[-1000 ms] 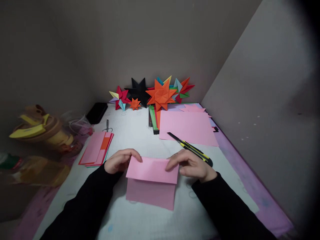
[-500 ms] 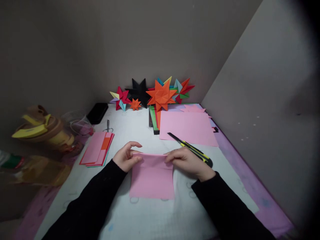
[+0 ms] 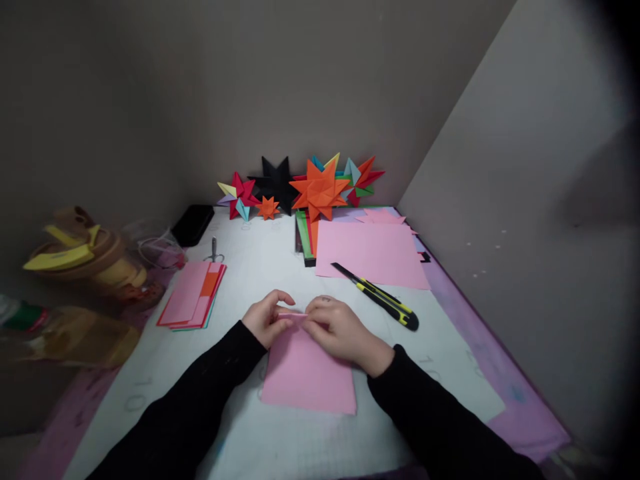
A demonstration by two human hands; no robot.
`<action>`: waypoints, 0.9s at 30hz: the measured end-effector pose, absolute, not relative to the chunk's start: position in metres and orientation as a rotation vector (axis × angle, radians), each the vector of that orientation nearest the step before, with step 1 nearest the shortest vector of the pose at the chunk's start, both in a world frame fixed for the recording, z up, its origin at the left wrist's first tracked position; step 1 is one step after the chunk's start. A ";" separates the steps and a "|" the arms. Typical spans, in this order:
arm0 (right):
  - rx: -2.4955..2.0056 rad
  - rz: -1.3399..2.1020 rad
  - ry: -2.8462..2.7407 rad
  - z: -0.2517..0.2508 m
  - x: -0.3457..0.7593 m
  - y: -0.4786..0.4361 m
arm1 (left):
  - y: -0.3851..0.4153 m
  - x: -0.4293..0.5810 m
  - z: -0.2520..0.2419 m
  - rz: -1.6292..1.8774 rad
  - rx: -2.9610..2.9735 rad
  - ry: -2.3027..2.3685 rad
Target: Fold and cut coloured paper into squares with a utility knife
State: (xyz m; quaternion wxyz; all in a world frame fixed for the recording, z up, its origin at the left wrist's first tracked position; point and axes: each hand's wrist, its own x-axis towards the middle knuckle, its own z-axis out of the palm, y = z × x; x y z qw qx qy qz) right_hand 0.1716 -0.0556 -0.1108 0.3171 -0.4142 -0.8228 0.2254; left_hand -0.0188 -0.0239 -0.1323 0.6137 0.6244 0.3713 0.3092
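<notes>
Between my hands is a pink sheet of paper (image 3: 310, 380), its far edge raised and its near part resting on the white gridded mat (image 3: 260, 440). My left hand (image 3: 267, 320) pinches the far left part of that edge between thumb and fingers. My right hand (image 3: 340, 330) pinches the same edge close beside it, near the middle, and covers the paper's far right part. Right of and beyond my right hand lies a black and yellow utility knife (image 3: 383, 298), its tip over a larger pink sheet (image 3: 373, 250).
Folded paper stars (image 3: 320, 187) lean on the back wall. At left lie a stack of coloured paper pieces (image 3: 190, 293), small scissors (image 3: 214, 252) and a black phone-like object (image 3: 193, 225). A bottle (image 3: 75, 333) and a brown container (image 3: 90, 260) stand beyond the mat's left edge.
My right hand has moved left along the paper's far edge, closer to my left hand. The paper has turned slightly, and the knife is now fully uncovered.
</notes>
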 end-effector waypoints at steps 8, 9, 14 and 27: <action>-1.131 0.627 -2.097 -0.113 0.187 -0.048 | -0.017 -0.027 -0.130 0.830 1.283 0.893; -1.147 0.676 -2.057 -0.114 0.195 -0.045 | -0.015 -0.030 -0.129 0.856 1.227 0.913; -1.320 0.735 -1.766 -0.115 0.222 -0.034 | -0.005 -0.042 -0.125 0.902 1.157 1.041; -1.292 0.872 -1.503 -0.116 0.190 -0.045 | -0.014 -0.029 -0.115 0.885 1.410 1.092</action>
